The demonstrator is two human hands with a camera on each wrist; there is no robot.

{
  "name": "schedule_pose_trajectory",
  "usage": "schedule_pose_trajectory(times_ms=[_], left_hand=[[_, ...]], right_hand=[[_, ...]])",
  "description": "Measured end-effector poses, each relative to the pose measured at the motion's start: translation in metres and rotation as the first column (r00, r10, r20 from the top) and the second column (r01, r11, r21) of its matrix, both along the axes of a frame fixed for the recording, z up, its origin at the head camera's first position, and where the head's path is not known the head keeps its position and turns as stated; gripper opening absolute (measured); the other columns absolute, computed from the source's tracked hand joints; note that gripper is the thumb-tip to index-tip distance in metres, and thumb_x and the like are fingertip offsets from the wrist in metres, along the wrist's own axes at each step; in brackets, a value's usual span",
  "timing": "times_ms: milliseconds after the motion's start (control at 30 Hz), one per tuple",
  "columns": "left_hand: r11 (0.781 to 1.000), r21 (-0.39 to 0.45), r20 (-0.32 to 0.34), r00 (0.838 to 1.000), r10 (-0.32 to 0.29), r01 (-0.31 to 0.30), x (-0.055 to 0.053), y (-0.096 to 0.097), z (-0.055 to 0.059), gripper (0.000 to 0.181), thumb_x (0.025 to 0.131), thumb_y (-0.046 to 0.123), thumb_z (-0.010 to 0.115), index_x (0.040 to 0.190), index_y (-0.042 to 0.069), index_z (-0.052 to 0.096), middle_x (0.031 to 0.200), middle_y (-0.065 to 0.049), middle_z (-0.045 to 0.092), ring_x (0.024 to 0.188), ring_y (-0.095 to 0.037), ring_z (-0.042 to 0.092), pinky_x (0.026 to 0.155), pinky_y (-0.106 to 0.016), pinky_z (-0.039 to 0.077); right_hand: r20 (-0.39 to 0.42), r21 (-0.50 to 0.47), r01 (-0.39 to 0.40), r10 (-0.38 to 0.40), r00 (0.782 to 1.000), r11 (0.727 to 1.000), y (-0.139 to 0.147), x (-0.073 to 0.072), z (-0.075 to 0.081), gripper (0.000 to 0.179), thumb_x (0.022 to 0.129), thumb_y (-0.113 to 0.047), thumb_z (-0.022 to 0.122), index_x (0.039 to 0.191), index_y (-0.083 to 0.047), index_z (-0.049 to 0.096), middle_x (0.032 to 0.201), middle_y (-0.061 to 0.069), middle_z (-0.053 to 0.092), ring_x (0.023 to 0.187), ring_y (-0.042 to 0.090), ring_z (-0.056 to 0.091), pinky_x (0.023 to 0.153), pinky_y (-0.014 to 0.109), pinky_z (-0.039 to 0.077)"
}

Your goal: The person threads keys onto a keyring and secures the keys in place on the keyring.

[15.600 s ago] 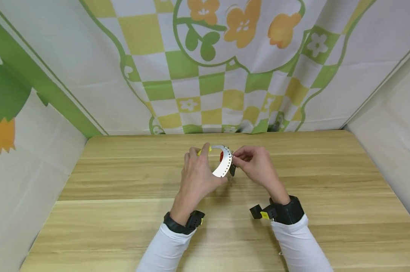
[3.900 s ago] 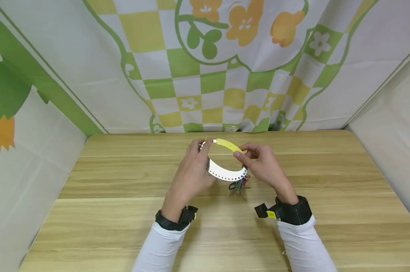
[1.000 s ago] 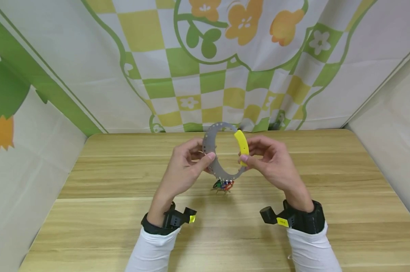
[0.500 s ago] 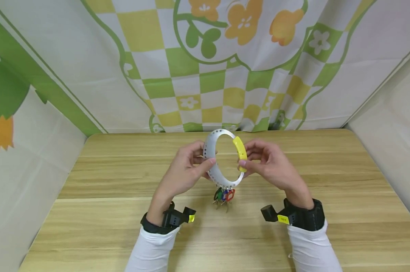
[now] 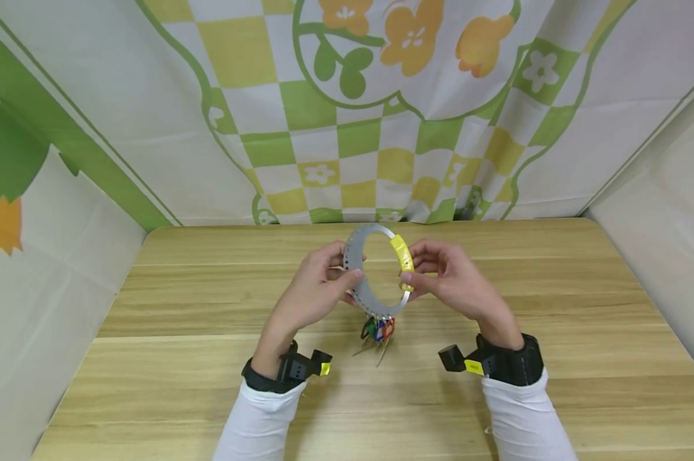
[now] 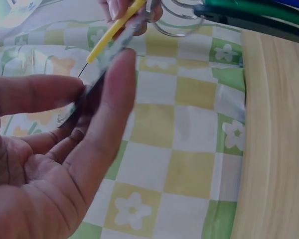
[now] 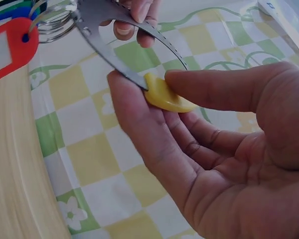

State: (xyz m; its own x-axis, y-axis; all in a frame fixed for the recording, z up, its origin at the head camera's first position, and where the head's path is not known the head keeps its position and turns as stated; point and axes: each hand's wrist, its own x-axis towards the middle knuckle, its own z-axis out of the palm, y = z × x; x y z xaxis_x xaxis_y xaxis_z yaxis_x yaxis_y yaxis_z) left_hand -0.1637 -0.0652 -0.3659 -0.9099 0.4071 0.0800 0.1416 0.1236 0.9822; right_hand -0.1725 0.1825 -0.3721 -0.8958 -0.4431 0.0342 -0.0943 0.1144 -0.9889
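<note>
A flat metal key hoop [image 5: 354,246] with a row of small holes along its rim is held up above the table. My left hand [image 5: 309,288] pinches its left side between thumb and fingers. On the right, my right hand [image 5: 459,282] pinches the hoop's yellow grip [image 5: 403,253], thumb on the near face. From the bottom of the hoop hang several coloured key tags [image 5: 381,329] on small rings, with thin brassy pieces below them. A red tag [image 7: 20,57] shows up close in the right wrist view, and a green tag [image 6: 259,12] in the left wrist view.
Under the hands lies a wood-grain table [image 5: 209,371]. A green, yellow and white checked curtain [image 5: 309,112] hangs along its back edge. Pale fabric walls stand at the left [image 5: 70,256] and right [image 5: 664,192].
Earlier my right hand pinched near the hoop's holed rim; now it holds the yellow grip. The hoop turned and came upright, then lowered slightly over the last second, its tags swinging.
</note>
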Motion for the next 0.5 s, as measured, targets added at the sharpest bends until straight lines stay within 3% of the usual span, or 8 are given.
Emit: schedule_pose_trajectory(times_ms=[233,367,500], left_hand=[[0.998,-0.037,0.081,0.995,0.05,-0.047,-0.002,0.001,-0.004,0.026,0.098,-0.006,0.052,0.123,-0.009,0.056,0.106,-0.023,0.06,0.085,-0.031,0.07,0.07,-0.041,0.061],[0.993,-0.057,0.102,0.989,0.108,-0.102,-0.004,0.003,-0.007,0.026,0.097,-0.006,0.052,0.123,-0.008,0.056,0.105,-0.022,0.056,0.084,-0.031,0.069,0.071,-0.043,0.061],[0.985,-0.072,0.099,0.981,0.166,-0.16,-0.006,0.006,-0.011,0.032,0.096,-0.007,0.053,0.128,-0.01,0.054,0.106,-0.022,0.054,0.085,-0.032,0.068,0.07,-0.039,0.061]], right_hand=[[-0.005,0.048,0.026,-0.026,1.0,0.999,-0.002,-0.005,-0.008,0.026,0.093,0.01,0.065,0.117,0.014,0.057,0.096,0.019,0.067,0.084,0.031,0.07,0.071,0.047,0.06],[0.028,0.041,0.06,-0.061,0.998,0.997,-0.005,-0.008,-0.014,0.027,0.093,0.012,0.062,0.119,0.016,0.055,0.1,0.024,0.065,0.084,0.035,0.07,0.074,0.05,0.059],[0.05,0.027,0.107,-0.108,0.993,0.994,-0.007,-0.011,-0.019,0.032,0.093,0.015,0.058,0.124,0.018,0.052,0.108,0.028,0.059,0.083,0.028,0.07,0.077,0.05,0.059]])
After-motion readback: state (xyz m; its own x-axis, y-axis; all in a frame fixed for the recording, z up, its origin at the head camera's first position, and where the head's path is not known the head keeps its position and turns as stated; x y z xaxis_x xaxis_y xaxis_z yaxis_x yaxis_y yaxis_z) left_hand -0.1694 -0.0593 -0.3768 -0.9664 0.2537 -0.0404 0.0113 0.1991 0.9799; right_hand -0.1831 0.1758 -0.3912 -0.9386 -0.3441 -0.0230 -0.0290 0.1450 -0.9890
